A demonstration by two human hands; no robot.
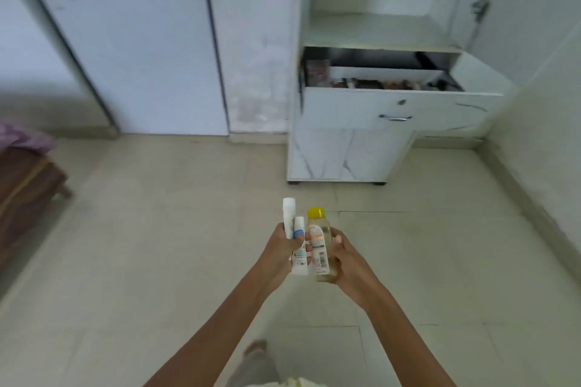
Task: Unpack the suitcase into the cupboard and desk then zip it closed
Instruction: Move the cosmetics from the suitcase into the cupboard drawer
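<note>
My left hand [284,250] grips two white tubes [297,240], one tall and one shorter with a blue band. My right hand [344,256] holds a clear bottle [319,245] with a yellow cap and an orange label. Both hands are close together in front of me, above the floor. Ahead and to the right stands the white desk unit with its drawer [396,107] pulled open; several small items lie inside it. The suitcase is not in view.
White cupboard doors [125,41] fill the wall at the left, shut. A shelf surface [371,31] lies above the drawer. A brown wooden bed corner [28,185] with purple cloth sits at the left edge. Tiled floor [157,245] stretches between me and the desk.
</note>
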